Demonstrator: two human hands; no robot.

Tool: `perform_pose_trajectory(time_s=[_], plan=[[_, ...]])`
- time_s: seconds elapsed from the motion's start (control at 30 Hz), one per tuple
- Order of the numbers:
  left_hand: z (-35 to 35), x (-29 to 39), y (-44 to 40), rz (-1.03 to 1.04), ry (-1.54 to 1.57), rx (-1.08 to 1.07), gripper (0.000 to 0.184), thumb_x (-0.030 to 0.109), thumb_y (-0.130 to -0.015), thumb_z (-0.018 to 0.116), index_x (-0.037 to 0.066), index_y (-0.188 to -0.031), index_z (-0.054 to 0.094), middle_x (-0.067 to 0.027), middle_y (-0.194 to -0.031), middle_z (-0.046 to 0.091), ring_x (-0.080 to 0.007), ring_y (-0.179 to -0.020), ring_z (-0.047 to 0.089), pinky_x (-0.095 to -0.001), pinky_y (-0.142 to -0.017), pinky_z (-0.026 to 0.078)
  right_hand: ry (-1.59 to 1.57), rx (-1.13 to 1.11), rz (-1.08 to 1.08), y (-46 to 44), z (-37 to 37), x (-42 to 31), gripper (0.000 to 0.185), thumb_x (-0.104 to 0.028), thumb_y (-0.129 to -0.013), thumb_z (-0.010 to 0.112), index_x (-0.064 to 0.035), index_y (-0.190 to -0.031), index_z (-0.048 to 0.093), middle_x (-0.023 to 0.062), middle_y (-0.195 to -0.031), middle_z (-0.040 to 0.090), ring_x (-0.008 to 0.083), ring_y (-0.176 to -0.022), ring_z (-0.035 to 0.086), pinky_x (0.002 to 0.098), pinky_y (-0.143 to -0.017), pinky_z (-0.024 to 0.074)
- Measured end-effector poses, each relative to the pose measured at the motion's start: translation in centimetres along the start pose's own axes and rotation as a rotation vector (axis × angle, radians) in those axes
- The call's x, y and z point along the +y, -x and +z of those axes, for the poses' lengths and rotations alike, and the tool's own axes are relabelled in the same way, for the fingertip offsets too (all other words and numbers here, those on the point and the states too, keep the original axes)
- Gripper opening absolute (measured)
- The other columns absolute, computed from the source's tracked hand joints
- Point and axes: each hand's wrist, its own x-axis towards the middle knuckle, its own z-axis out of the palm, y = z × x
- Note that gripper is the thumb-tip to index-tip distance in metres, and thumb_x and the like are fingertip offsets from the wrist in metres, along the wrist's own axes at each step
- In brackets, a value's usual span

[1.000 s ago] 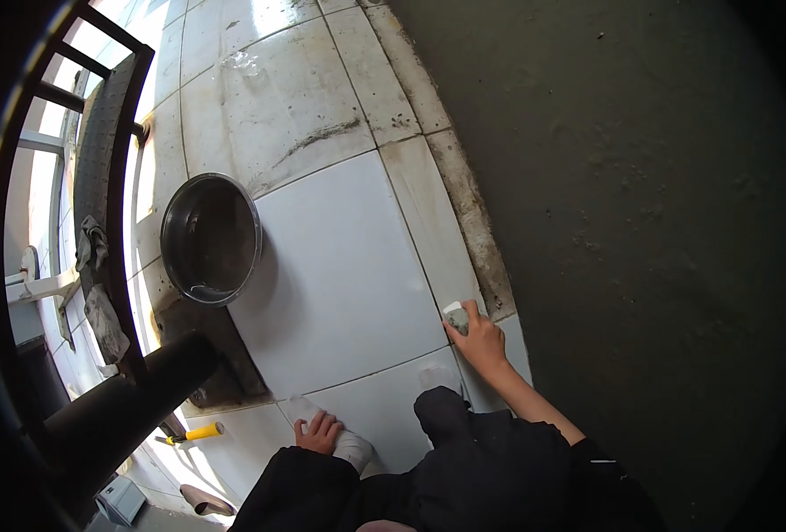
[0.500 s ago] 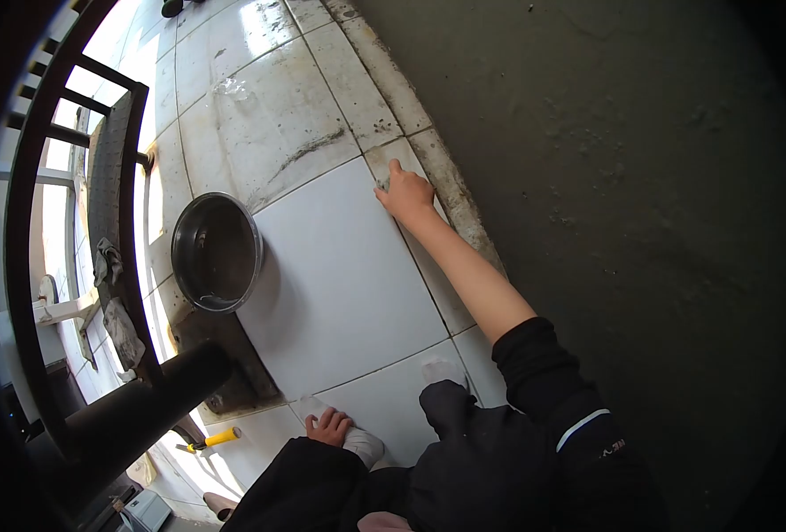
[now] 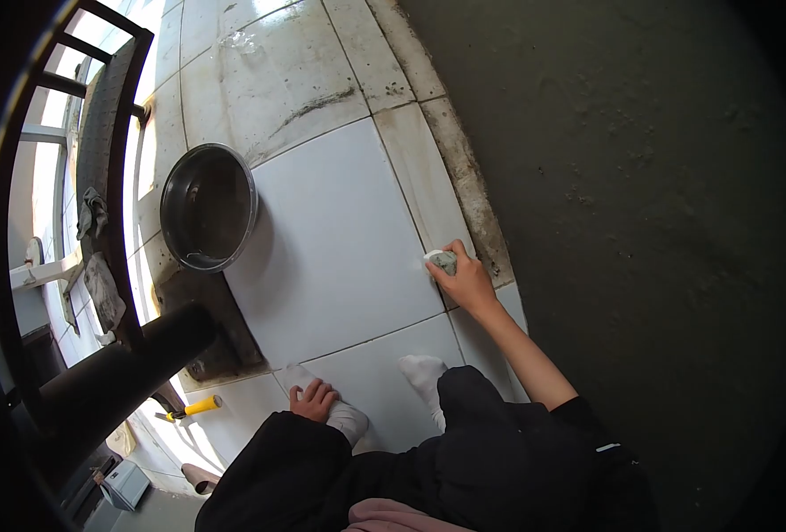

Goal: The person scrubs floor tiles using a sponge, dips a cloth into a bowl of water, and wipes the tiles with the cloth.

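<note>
My right hand [image 3: 466, 284] is closed round a small grey-and-white wad [image 3: 443, 261] that looks like a sponge or folded cloth. It presses the wad on the seam along the right edge of a large white floor tile [image 3: 340, 239]. My left hand [image 3: 314, 401] lies with its fingers over my white-socked left foot [image 3: 346, 420] and holds nothing. My other socked foot [image 3: 424, 372] stands on the tiles nearer to me. A round metal basin [image 3: 209, 208], dark inside, stands at the big tile's left edge.
A yellow-handled tool [image 3: 202, 405] lies at the lower left. A dark metal frame [image 3: 132, 195] with grey rags [image 3: 102, 293] on it rises at the left, its thick post [image 3: 136, 355] on a stained base plate. A grey lower surface [image 3: 641, 248] lies beyond the tile edge at right.
My right hand has moved down the seam toward me, and the wad in it now shows. My left hand stays on the foot. The view has shifted somewhat.
</note>
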Motion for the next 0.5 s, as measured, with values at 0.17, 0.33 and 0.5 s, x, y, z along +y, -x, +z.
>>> perform_pose_trajectory(time_s=[0.17,0.33,0.5], plan=[[0.6,0.5,0.6,-0.017,-0.070,0.120,0.016,0.021,-0.078,0.057,0.021,-0.093,0.058,0.0072,-0.106,0.058,-0.0103,-0.112,0.051,-0.0452,-0.080,0.036,0.069,0.140,-0.113,-10.0,0.3,-5.3,0.046,-0.043,-0.083,0.061,-0.0054,-0.104,0.045,0.0231,-0.075,0.064,0.0415,-0.072,0.064,0.0469,-0.063,0.0510],[0.9,0.9,1.0,0.043,-0.090,0.129,0.018,0.021,-0.078,0.057,0.021,-0.096,0.058,0.0061,-0.109,0.057,-0.0113,-0.115,0.048,-0.0448,-0.083,0.036,0.272,0.210,-0.129,-16.2,-0.6,-8.7,0.045,-0.041,-0.083,0.062,-0.0054,-0.104,0.043,0.0217,-0.074,0.064,0.0390,-0.073,0.065,0.0467,-0.062,0.0521],[0.3,1.0,0.3,0.222,-0.076,0.086,0.021,0.020,-0.080,0.056,0.020,-0.101,0.059,0.0050,-0.115,0.057,-0.0104,-0.119,0.045,-0.0464,-0.084,0.036,0.273,0.115,-0.088,-7.3,-0.2,-4.3,0.045,-0.039,-0.083,0.063,-0.0076,-0.106,0.042,0.0200,-0.072,0.064,0.0395,-0.069,0.065,0.0490,-0.060,0.0510]])
